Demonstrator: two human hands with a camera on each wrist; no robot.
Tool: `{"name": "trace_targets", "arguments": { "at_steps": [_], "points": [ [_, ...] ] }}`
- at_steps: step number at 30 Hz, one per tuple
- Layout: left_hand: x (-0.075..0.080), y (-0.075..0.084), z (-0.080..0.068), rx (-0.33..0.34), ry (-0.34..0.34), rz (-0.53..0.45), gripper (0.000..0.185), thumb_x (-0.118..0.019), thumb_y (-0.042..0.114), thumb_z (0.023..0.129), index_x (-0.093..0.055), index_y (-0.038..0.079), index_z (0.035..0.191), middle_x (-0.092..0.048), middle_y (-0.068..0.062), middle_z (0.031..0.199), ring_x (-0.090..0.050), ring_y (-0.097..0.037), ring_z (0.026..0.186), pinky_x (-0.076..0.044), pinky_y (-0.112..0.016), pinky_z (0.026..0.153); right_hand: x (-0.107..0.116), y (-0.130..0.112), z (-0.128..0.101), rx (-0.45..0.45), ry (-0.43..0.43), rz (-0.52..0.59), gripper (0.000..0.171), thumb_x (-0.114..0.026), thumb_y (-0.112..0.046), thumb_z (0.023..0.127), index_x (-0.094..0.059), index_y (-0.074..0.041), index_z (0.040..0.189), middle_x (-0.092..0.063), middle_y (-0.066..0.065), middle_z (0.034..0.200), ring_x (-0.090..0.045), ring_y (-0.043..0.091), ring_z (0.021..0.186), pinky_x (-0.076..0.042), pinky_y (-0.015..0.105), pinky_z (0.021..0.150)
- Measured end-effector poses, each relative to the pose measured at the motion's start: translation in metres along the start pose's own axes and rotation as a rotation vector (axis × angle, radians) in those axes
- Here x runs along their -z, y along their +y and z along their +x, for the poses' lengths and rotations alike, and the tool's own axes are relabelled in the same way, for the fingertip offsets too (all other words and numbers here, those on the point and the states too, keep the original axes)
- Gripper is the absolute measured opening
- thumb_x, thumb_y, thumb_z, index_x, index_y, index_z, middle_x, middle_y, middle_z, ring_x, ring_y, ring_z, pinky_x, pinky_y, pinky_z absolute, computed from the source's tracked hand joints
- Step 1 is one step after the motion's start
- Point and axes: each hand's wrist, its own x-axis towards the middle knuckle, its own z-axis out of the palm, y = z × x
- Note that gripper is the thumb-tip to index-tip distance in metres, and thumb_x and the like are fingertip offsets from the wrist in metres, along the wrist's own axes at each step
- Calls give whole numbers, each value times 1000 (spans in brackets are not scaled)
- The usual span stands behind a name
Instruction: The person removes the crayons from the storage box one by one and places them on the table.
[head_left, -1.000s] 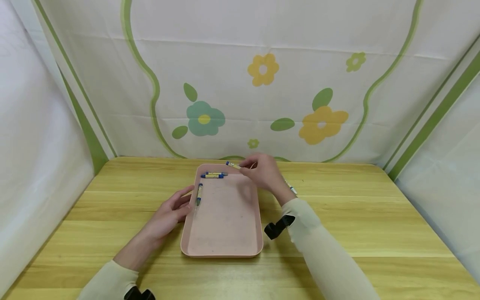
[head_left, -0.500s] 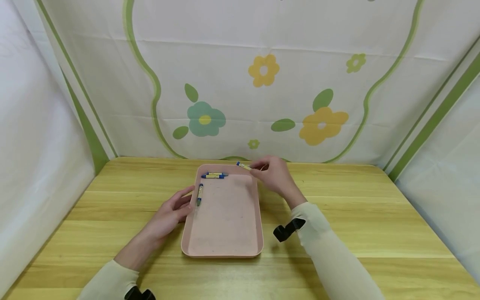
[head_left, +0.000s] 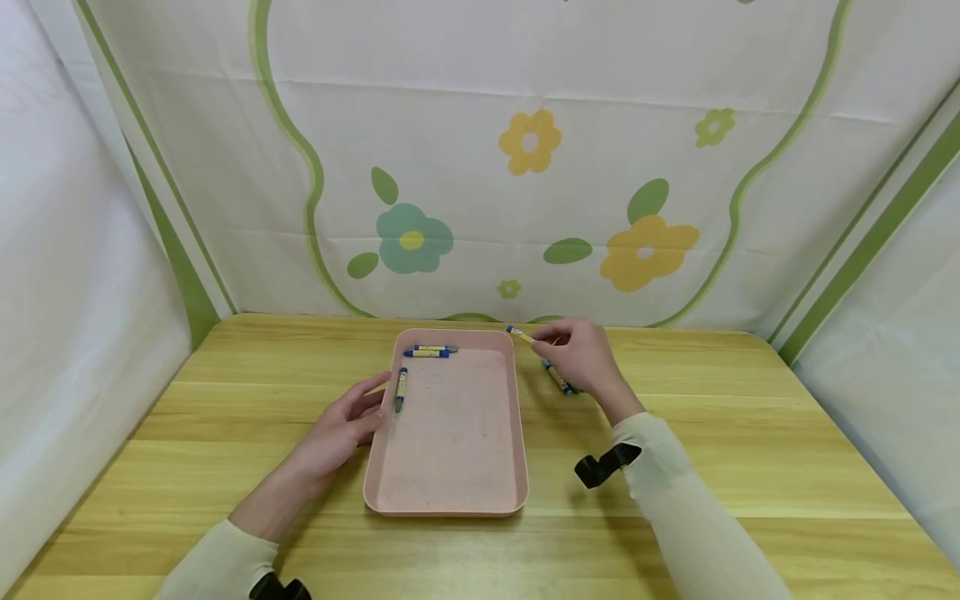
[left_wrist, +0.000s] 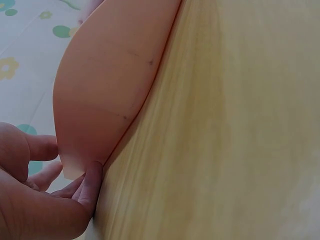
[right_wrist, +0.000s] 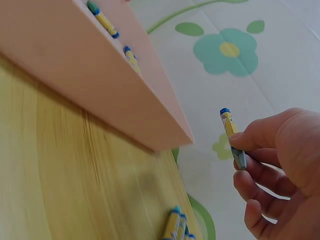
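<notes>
My right hand pinches a crayon with a yellow wrapper and blue end, just right of the tray's far corner and above the table. In the right wrist view, thumb and fingers hold this crayon by its lower part, the grey-green tip pointing down. My left hand touches the outer left wall of the pink tray, its fingers against that wall in the left wrist view. Inside the tray, two crayons lie side by side at the far left; another crayon lies along the left wall.
Several crayons lie together on the wooden table right of the tray, partly behind my right hand; the right wrist view shows the same crayons cut off below. A white flowered cloth hangs behind the table.
My right hand has moved right with the crayon, from over the tray's far edge to beyond its right corner, uncovering crayons on the table. The left hand and the tray stay in place.
</notes>
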Motion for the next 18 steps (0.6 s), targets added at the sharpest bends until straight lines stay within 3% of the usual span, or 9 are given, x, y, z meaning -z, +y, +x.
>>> {"name": "trace_targets", "arguments": {
  "at_steps": [12, 18],
  "points": [
    [1, 0, 1, 4, -4, 2, 61, -51, 13, 111, -30, 19, 168, -34, -21, 171, -41, -38, 154, -50, -24, 101, 16, 30, -7, -54, 75, 2, 21, -74, -27, 99, -82, -14, 114, -78, 9, 104, -68, 22, 90, -54, 33, 75],
    [1, 0, 0, -1, -9, 2, 62, -51, 14, 111, -29, 19, 168, -33, -22, 171, -40, -38, 155, -50, -23, 100, 24, 43, -11, -84, 110, -6, 24, -72, -27, 101, -81, -13, 117, -79, 12, 113, -72, 27, 103, -57, 37, 85]
  ]
}}
